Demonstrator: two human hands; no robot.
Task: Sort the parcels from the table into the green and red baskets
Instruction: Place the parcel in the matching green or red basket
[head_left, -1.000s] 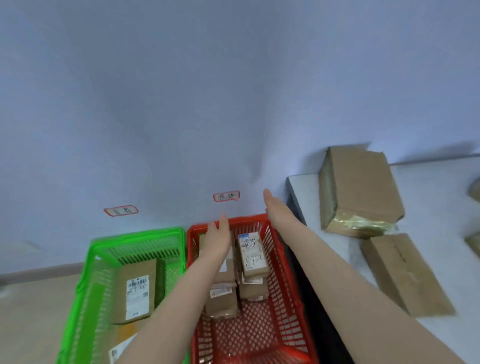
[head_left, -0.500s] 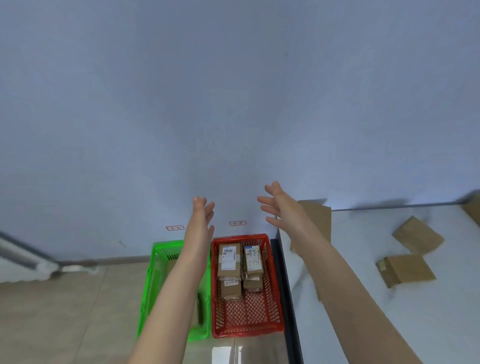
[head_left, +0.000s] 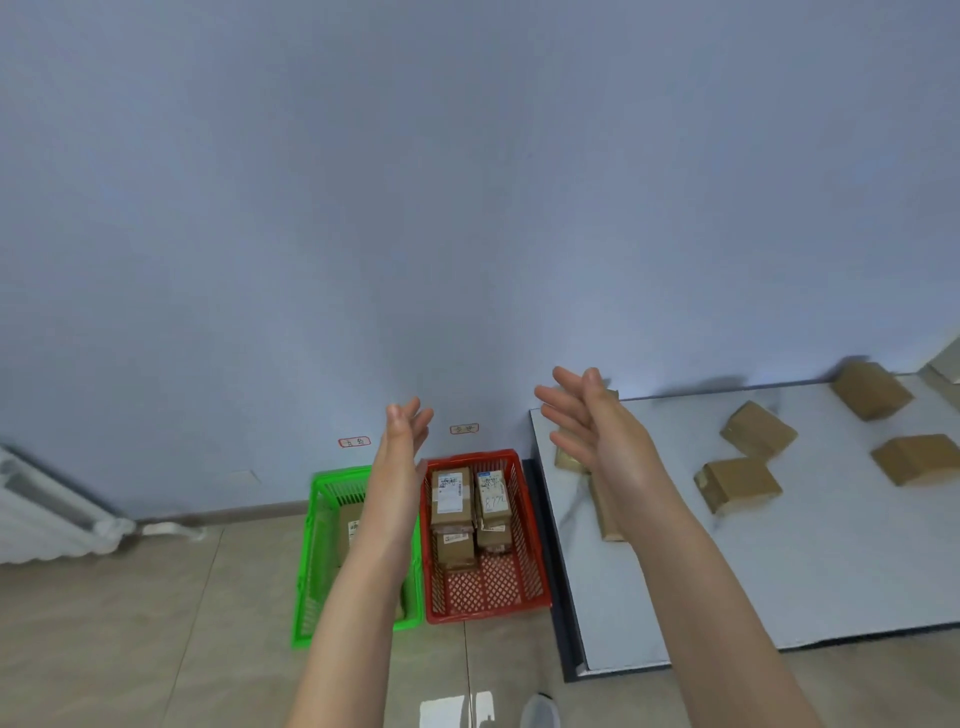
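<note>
Both forearms are raised, the left hand (head_left: 402, 447) and right hand (head_left: 597, 431) held empty with fingers straight. Brown cardboard parcels (head_left: 737, 486) are scattered on the white tabletop (head_left: 675, 597) at three o'clock.

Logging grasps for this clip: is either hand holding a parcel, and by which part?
Nothing is held. The left hand and right hand are both open and empty, fingers straight.

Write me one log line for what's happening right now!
left hand: open, empty | right hand: open, empty | red basket: parcels inside | table: parcels on it
</note>
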